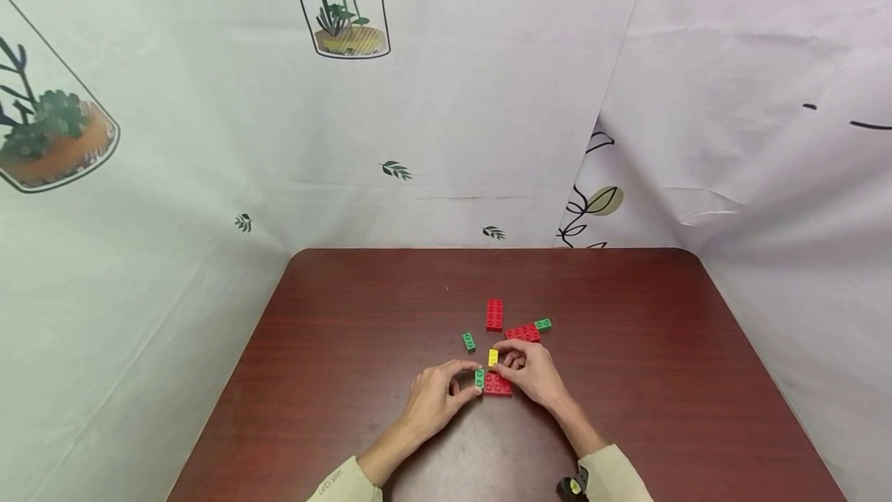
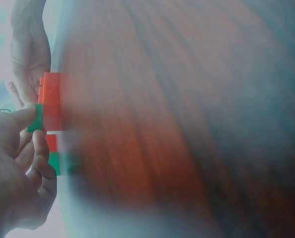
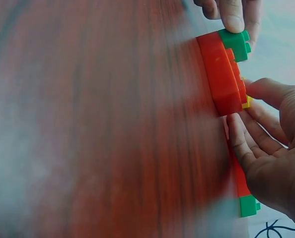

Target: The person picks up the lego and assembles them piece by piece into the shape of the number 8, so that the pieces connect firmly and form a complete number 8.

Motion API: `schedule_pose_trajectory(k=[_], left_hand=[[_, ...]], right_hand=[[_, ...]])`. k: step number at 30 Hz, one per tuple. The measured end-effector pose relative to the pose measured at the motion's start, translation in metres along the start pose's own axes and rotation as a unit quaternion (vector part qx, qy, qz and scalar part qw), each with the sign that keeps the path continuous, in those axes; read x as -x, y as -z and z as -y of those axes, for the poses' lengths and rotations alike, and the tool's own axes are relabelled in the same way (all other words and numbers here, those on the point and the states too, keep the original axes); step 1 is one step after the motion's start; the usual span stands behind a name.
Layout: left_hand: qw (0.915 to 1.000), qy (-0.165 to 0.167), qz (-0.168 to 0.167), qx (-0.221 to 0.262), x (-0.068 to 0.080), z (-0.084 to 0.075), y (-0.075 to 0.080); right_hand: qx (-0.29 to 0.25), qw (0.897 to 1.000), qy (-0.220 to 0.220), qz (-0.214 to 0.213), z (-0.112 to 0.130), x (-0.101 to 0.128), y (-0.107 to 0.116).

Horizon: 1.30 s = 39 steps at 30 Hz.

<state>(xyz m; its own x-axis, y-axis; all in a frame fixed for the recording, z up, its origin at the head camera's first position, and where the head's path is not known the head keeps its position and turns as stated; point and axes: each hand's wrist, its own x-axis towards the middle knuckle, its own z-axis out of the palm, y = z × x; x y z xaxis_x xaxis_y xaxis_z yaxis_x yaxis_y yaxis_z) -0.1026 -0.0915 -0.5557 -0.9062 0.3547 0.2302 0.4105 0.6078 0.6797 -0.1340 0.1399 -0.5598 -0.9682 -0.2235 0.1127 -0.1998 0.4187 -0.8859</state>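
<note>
Near the middle of the table lies a red toy building brick [image 1: 498, 384]. My left hand [image 1: 432, 400] pinches a small green brick [image 1: 479, 378] between thumb and index finger, at the left end of that red brick. The right wrist view shows this green brick [image 3: 235, 45] raised at the red brick's end, its studs facing up. A small yellow brick [image 1: 493, 357] is pinched by my right hand [image 1: 535, 372], close behind the red brick's studs. Most of the yellow brick is hidden behind the red one in the right wrist view.
Farther back stand a red brick [image 1: 494, 314] and a loose green brick [image 1: 469, 342]. Just beyond my right hand is another red brick [image 1: 523, 332] with a green brick [image 1: 543, 324] at its right end. Printed cloth walls [image 1: 446, 122] enclose the brown table [image 1: 334, 331].
</note>
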Motion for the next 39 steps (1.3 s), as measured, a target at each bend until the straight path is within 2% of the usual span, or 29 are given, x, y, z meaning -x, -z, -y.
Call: schedule_pose_trajectory(k=[11, 16, 39], left_hand=[[1.0, 0.002, -0.005, -0.008, -0.001, 0.0, -0.001], [1.0, 0.004, -0.002, -0.008, 0.0, 0.0, -0.001], [1.0, -0.003, -0.002, -0.003, -0.001, 0.001, -0.002]], right_hand=[[-0.019, 0.999, 0.016, -0.028, -0.004, 0.009, 0.01], [-0.044, 0.998, 0.019, -0.035, -0.005, 0.013, 0.014], [-0.07, 0.998, 0.001, 0.009, -0.002, 0.032, 0.022]])
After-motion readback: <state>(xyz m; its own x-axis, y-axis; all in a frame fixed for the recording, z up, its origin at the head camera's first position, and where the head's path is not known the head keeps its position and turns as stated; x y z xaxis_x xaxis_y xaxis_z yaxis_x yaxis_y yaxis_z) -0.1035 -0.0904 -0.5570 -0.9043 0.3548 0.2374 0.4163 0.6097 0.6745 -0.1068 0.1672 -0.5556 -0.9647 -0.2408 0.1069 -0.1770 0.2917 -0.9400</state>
